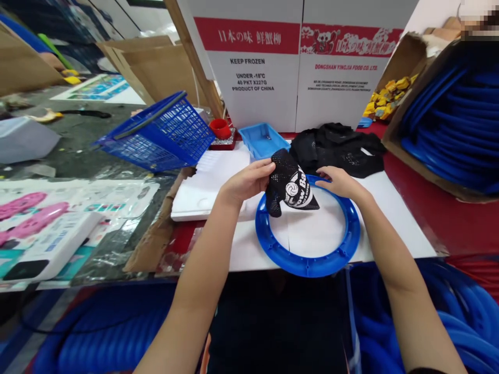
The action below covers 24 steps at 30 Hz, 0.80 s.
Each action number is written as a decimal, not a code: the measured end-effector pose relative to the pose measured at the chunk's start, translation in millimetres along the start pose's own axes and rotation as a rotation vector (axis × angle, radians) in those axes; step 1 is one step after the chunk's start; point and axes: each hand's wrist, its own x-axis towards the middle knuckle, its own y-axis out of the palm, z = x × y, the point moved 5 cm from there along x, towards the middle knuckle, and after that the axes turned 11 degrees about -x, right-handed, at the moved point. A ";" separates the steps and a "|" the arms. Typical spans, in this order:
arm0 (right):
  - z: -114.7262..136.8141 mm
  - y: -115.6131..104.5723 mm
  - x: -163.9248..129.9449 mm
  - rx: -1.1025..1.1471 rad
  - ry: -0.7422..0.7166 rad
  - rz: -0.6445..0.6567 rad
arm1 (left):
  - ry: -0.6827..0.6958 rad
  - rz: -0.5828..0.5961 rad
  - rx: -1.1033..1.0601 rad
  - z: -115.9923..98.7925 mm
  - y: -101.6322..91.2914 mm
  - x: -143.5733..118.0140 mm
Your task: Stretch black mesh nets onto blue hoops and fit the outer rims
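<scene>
My left hand (247,182) grips a black mesh net (289,184) with a white ball logo, held above a blue plastic ring (307,259). The ring lies flat on a white sheet (393,228) in front of me. My right hand (338,182) rests on the ring's far rim, its fingertips next to the net's right edge. Just behind both hands lies a pile of more black nets (339,148).
A tipped blue basket (159,132) and a small blue tray (263,139) stand behind the sheet, with white cartons (296,62) further back. A cardboard box of blue rings (456,119) sits right. Packaged pink items (35,218) lie left. More blue rings (448,322) are stacked below.
</scene>
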 end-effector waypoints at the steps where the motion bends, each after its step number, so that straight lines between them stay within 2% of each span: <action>1: 1.7 0.8 -0.2 0.028 -0.017 0.001 | 0.021 -0.010 -0.003 -2.2 -0.5 -2.6; 6: 8.5 8.1 1.4 0.020 -0.065 -0.001 | 0.084 -0.053 -0.053 -7.5 5.3 -11.7; 11: 8.8 4.5 -1.8 -0.146 0.056 0.023 | 0.148 -0.131 -0.128 -10.3 8.5 -15.1; 13: 8.3 -1.7 -4.8 -0.210 0.107 0.031 | 0.208 -0.208 -0.146 -17.5 -1.0 -16.9; 18: 2.4 -12.8 -7.7 -0.236 0.190 0.058 | 0.364 -0.377 -0.141 -39.5 -42.1 -25.5; 21: -1.3 -13.7 -6.9 -0.210 0.197 0.064 | 0.428 -0.425 -0.132 -44.1 -59.1 -30.7; 24: -2.4 -12.8 -6.6 -0.187 0.184 0.063 | 0.460 -0.411 -0.164 -44.2 -63.2 -31.5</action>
